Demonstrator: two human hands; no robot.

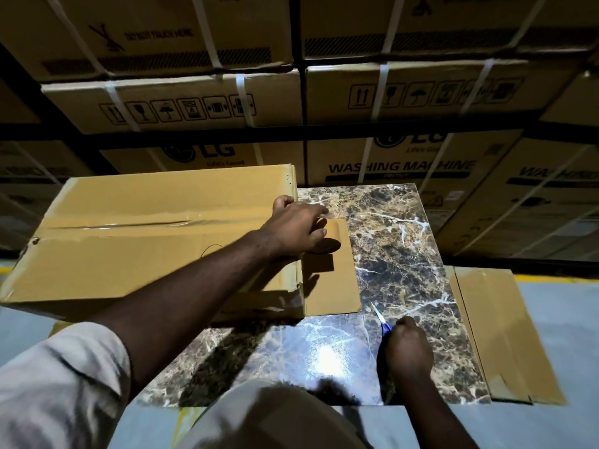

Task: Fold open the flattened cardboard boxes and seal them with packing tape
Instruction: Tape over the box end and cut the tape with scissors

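The erected cardboard box (155,234) is lying on the left part of the marble-patterned worktop (398,241), its top seam already covered by a strip of clear packing tape (136,223). The left hand (299,226) is being laid at the box's right edge, its fingers curling over the corner, probably so the tape end is being smoothed down the side. A blue-handled cutting tool (382,320), likely scissors, is being gripped in the right hand (408,348) near the worktop's near right, blade pointing away, seemingly being kept ready for trimming. Flattened cardboard (499,332) is lying on the floor to the right. The tape roll is not being shown, and the box's underside is hidden.
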